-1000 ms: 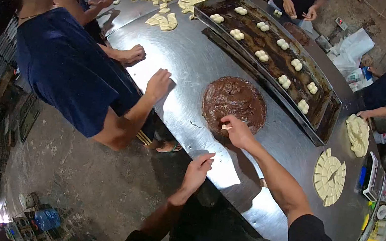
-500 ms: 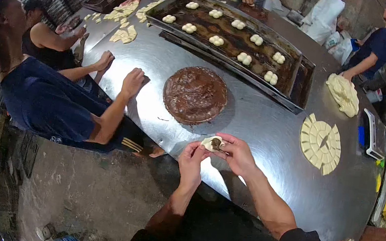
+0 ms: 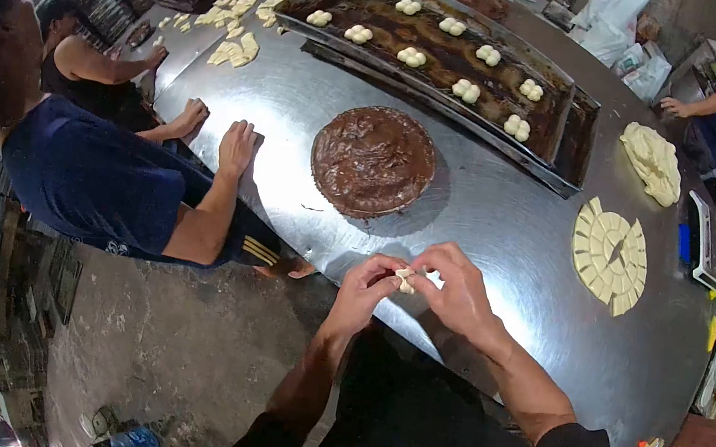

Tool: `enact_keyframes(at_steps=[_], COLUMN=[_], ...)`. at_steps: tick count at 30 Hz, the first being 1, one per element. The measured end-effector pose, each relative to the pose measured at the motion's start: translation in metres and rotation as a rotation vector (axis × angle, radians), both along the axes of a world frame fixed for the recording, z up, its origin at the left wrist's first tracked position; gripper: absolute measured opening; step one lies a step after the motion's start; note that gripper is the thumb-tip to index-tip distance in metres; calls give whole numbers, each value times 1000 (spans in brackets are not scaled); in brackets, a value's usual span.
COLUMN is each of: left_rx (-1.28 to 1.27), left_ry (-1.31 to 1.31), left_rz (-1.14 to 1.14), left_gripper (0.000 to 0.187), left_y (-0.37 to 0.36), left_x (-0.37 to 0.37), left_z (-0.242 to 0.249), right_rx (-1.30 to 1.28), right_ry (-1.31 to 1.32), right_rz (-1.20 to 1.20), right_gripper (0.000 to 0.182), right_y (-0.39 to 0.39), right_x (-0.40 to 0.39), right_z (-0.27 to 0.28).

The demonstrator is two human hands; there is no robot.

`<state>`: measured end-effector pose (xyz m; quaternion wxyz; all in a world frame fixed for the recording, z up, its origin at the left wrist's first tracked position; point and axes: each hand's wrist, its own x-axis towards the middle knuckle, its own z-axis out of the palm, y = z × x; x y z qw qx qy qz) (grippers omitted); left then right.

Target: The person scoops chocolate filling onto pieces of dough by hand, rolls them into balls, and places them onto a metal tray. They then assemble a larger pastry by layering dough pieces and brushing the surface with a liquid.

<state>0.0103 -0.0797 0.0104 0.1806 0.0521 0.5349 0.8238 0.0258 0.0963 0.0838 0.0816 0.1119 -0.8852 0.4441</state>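
Between my fingertips is a small piece of pale dough (image 3: 406,279), held just above the near edge of the metal table. My left hand (image 3: 359,293) pinches it from one side, and my right hand (image 3: 456,296) pinches it from the other. No dark filling shows on it from this angle. Beyond my hands sits a round mound of brown, paste-like filling (image 3: 372,163). A disc of dough cut into pieces (image 3: 609,256) lies to the right of my hands.
A large dark baking tray (image 3: 457,58) holds several clustered dough balls. Uncut dough (image 3: 651,164) and a scale (image 3: 709,241) are at the right. A co-worker in a dark shirt (image 3: 97,175) stands close on my left. More cut dough (image 3: 234,50) lies at the far left.
The dough piece was spread open with dark filling showing; now it is gathered smaller between my fingers, the filling out of sight. At the right, a co-worker has moved away from the uncut dough.
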Motion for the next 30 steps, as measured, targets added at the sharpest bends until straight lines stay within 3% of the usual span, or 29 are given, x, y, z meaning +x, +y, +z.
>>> enact_keyframes(at_steps=[4, 5, 6, 8, 10, 12, 19, 22, 24, 26, 28, 30], left_rx=[240, 295, 300, 306, 336, 305, 194, 320, 248, 176, 318, 300], left_ry=[-277, -339, -350, -377, -408, -407, -294, -300, -225, -145, -324, -351], left_rz=[-176, -198, -128, 3, -17, -97, -355, -380, -317, -242, -188, -195], left_gripper=[15, 16, 17, 20, 23, 27, 47, 45, 41, 37, 31, 30], left_y=[-21, -23, -22, -20, -22, -24, -1, 20, 38, 51, 60, 68], left_x=[-25, -29, -30, -29, -29, -30, -20, -3, 14, 30, 42, 55], left_z=[-6, -8, -9, -11, -16, -16, 5, 8, 6, 0, -5, -4], right_rx=[-65, -26, -16, -78, -77, 131, 237, 177, 117, 84, 130, 219], right_ry=[-180, -203, -209, 58, 75, 143, 96, 22, -30, 116, 190, 278], right_rz=[104, 13, 11, -71, -91, -3, 33, -24, -112, -156, -177, -159], right_gripper=[14, 15, 15, 14, 11, 14, 13, 14, 15, 15, 15, 14], right_y=[-16, -23, -31, -44, -48, -41, 4, 24, 33, 38, 42, 48], right_x=[-26, -28, -29, -27, -23, -19, 2, 23, 45, 62, 77, 86], right_z=[-16, -18, -19, -19, -16, -20, 3, -14, -19, -14, -6, -3])
